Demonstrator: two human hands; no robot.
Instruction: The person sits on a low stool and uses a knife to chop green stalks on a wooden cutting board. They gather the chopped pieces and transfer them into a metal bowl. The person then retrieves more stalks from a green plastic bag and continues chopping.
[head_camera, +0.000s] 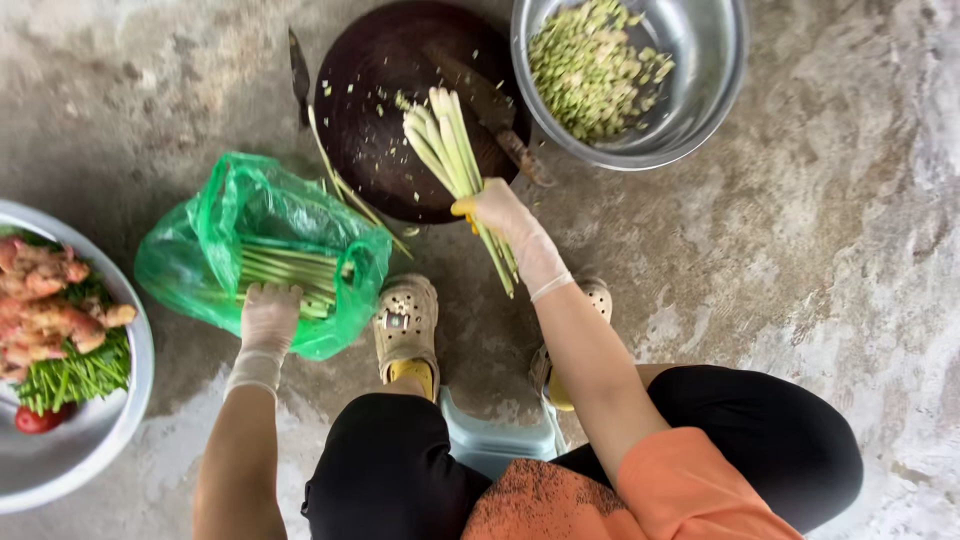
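Head view, looking straight down: I see a green plastic bag (262, 255) lying crumpled on the concrete floor (820, 230), left of centre, its mouth open toward the right. Pale green stalks (290, 272) lie inside it, running roughly left to right. My left hand (268, 318), gloved, rests at the bag's lower edge with the fingers reaching into the opening; I cannot tell whether they have closed on anything.

My right hand (498, 215), also gloved, is closed around a bundle of lemongrass stalks (450, 140). The bundle's long axis runs diagonally: thick pale ends point up and left over the dark round chopping board (385, 100), thin ends trail down and right past my wrist.

A cleaver (490, 110) lies on the board just right of the bundle, its handle pointing down and right off the board's edge. A few loose stalks (345, 190) lie across the board's left rim toward the bag. Touching the board's upper right is a steel bowl (700, 90) with chopped green pieces (590, 65) heaped inside. At the far left, a second metal bowl (70, 450) holds ginger (45, 300), green beans (80, 375) and something red. Two beige clogs (405, 325) stand just below the board.
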